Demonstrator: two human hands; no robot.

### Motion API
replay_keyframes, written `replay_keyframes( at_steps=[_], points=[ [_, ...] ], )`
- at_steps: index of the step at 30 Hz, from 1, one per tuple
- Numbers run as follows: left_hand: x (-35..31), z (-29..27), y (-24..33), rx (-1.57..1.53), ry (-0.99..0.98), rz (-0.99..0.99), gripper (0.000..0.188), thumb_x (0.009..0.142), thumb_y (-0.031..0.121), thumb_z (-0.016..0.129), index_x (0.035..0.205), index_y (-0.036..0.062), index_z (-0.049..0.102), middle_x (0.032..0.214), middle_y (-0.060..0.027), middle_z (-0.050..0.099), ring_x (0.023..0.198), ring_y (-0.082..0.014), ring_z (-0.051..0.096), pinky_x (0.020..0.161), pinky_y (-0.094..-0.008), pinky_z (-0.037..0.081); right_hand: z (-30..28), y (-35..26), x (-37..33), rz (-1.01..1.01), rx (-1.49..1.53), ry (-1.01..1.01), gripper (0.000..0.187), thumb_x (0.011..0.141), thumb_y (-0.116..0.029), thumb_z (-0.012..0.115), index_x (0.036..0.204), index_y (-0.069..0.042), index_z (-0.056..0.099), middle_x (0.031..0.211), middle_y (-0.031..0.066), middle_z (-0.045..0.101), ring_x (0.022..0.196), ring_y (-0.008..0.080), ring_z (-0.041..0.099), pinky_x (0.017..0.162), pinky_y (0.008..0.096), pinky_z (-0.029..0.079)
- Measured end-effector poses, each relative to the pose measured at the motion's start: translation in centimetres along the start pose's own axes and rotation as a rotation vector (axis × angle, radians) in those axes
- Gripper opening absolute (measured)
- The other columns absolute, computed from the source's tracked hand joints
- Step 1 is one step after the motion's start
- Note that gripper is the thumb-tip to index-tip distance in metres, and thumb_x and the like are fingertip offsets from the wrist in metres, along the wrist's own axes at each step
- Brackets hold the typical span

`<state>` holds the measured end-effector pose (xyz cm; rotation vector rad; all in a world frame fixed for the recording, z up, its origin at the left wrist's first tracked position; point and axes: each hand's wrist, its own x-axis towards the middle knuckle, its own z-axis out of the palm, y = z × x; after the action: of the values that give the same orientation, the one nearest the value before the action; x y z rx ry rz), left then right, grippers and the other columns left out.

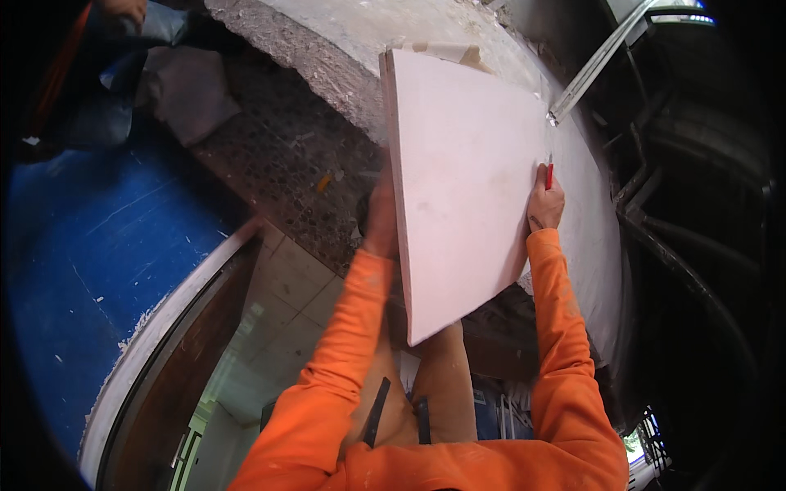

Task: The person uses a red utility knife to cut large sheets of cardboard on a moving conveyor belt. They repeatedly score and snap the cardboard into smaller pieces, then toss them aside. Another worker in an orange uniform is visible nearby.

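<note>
A pale pinkish-white board [463,188], which looks like cut plasterboard, stands tilted in front of me, wide at the far end and tapering toward a near corner. My left hand [381,214] grips its left edge; it is slightly blurred and the board hides its fingers. At the right edge, my right hand [545,199] is closed on the board. A slim red tool [549,175] with a thin greyish tip sticks up from that same hand; I cannot make out whether it is a knife or a pencil.
Behind the board runs a rough whitish plaster ledge [327,53]. Left lies a blue surface [115,245] beside a pale-edged dark frame. Long pale metal strips [602,61] lean at the upper right, near dark pipes [688,262]. Another person's hand [127,10] shows top left.
</note>
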<state>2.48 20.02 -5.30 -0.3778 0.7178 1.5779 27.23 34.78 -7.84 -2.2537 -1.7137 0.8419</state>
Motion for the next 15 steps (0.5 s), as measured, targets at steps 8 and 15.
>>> replay_keyframes(
  at_steps=[8, 15],
  points=[
    [0.8, -2.3, -1.6, 0.669, 0.464, 0.207, 0.062, 0.085, 0.031, 0.086, 0.128, -0.0049, 0.060, 0.127, -0.0130, 0.062, 0.113, -0.0165, 0.058, 0.101, -0.0345, 0.046, 2.0, -0.7, 4.5, -0.295, -0.215, 0.097, 0.038, 0.103, -0.048, 0.051, 0.116, -0.017, 0.069, 0.094, 0.0216, 0.072, 0.089, 0.0424, 0.069, 0.080, 0.0502, 0.055],
    [2.1, -4.9, -6.2, 0.832, 0.613, 0.574, 0.049, 0.094, 0.027, 0.076, 0.119, -0.0122, 0.063, 0.113, -0.0164, 0.070, 0.099, -0.0221, 0.066, 0.090, -0.0350, 0.052, 4.0, -11.5, 0.5, -0.476, -0.037, -0.345, 0.044, 0.104, -0.047, 0.053, 0.116, -0.005, 0.052, 0.080, 0.0295, 0.068, 0.078, 0.0470, 0.068, 0.070, 0.0571, 0.051]
  ],
)
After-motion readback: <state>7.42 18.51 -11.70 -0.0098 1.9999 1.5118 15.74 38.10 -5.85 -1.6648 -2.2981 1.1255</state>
